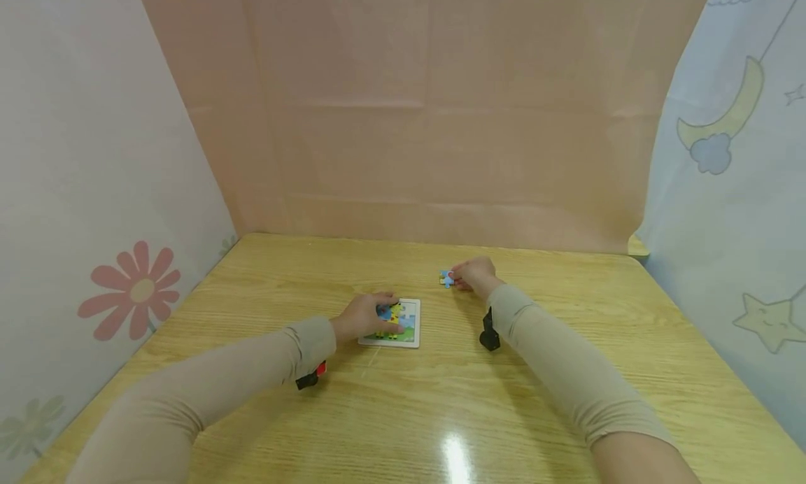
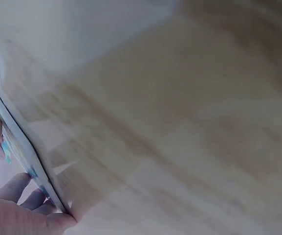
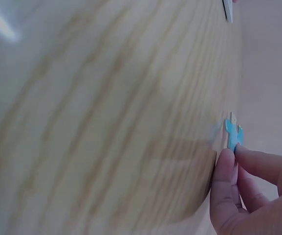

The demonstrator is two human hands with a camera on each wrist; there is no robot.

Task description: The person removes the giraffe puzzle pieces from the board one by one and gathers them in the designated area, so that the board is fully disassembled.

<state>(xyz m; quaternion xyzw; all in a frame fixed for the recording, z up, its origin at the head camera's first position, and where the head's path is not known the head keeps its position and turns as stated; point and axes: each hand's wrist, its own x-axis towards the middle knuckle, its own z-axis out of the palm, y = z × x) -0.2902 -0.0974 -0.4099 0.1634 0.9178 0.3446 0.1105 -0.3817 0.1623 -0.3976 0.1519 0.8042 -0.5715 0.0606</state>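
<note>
A square picture puzzle in a white-edged tray (image 1: 411, 340) lies on the table, showing a yellow giraffe on blue and green. My left hand (image 1: 366, 315) reaches over the tray's left part, thumb and fingers spread and resting on it, covering some of the picture. The left wrist view catches the tray edge (image 2: 33, 152) side-on with the fingertips against its face. Farther back and to the right, my right hand (image 1: 476, 275) pinches a light blue puzzle piece (image 3: 232, 134) between thumb and fingers, low over the table. That puzzle piece (image 1: 446, 278) points toward the left.
The wood-grain table (image 1: 441, 393) has a bright light reflection near its front. A plain tan sheet (image 1: 428, 120) hangs behind it. Printed sheets stand at both sides, with flowers (image 1: 141, 290) on the left and a moon (image 1: 724, 113) on the right.
</note>
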